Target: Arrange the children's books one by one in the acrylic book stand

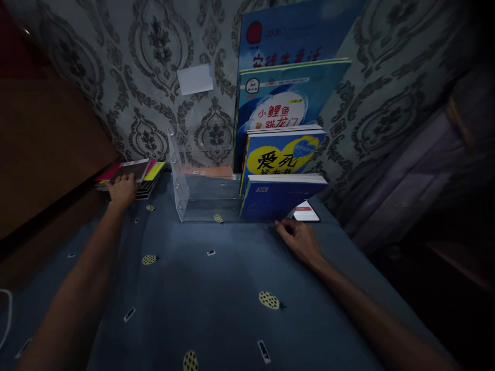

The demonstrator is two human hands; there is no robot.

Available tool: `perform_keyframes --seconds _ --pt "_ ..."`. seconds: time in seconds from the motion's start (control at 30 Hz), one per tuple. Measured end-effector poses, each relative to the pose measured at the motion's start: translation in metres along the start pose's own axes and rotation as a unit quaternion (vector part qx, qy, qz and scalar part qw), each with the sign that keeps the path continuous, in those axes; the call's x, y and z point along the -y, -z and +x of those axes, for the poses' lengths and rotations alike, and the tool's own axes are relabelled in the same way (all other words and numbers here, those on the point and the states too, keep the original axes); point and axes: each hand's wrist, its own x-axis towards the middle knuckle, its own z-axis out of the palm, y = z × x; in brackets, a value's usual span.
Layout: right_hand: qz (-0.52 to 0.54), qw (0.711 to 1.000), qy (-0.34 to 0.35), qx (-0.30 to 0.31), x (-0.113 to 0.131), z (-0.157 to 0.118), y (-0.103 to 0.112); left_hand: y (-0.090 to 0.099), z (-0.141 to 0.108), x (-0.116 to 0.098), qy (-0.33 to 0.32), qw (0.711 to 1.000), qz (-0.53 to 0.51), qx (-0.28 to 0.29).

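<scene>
My left hand (122, 190) lies on a stack of thin books (144, 186) at the back left, fingers spread over the top cover and thumb out to the side. My right hand (299, 238) rests on the table with curled fingers, its fingertips by the lower front edge of a clear stepped rack (180, 193). Whether those fingers grip anything is hidden. Several books stand upright in the rack's right part: a dark blue book (280, 198) in front, a blue and yellow book (284, 154), a teal book (290, 98) and a tall blue book (297, 36).
A phone (306, 211) with a lit screen lies right of the rack. An orange sheet (209, 172) shows behind the clear plastic. A brown wooden panel (50, 149) borders the left, a patterned wall (154, 51) the back. The cloth-covered table (185, 288) ends at the right.
</scene>
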Motion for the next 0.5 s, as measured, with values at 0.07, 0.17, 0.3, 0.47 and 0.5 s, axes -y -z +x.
perform_keyframes --seconds 0.07,0.17,0.3,0.47,0.5 --pt "0.003 1.000 0.002 -0.004 0.000 0.000 0.000 0.001 0.000 0.001 -0.006 1.000 0.018 0.006" --pt "0.006 1.000 0.005 -0.010 -0.001 0.000 -0.001 0.003 -0.002 0.001 -0.016 0.999 0.033 0.006" --pt "0.005 1.000 0.009 -0.010 -0.003 0.001 -0.002 0.005 -0.008 0.001 -0.019 0.999 0.047 0.003" --pt "0.001 1.000 0.006 -0.013 -0.004 0.001 -0.002 0.007 -0.021 0.002 -0.027 0.996 0.082 0.000" --pt "0.001 1.000 0.008 -0.012 -0.004 0.001 -0.002 0.008 -0.024 0.002 -0.030 0.996 0.089 0.001"
